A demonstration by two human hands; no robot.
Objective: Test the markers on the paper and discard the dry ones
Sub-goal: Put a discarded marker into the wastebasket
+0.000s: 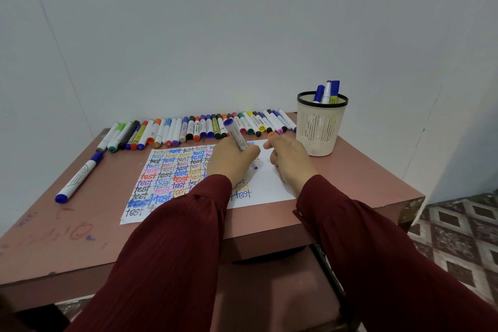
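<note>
**Q:** Head view: what does each hand hold?

**A:** The left hand (231,162) is curled round a marker (237,136). Its purple end points up and its tip is down on the paper (269,183), beside the rows of written "test". The right hand (289,160) lies over the blank part of the sheet and pinches a small orange piece (272,135), apparently a cap.

**Q:** How will the marker handle?

**A:** It looks light, rigid and made of smooth plastic. It is best gripped low on the barrel, near the tip. Pressure should be light, since a felt tip may crush.

**Q:** What else is there?

**A:** A row of markers (202,128) lies along the far edge of the surface (363,170). A mesh cup (319,127) at the right holds three more. One blue marker (78,176) lies apart at the left.
</note>
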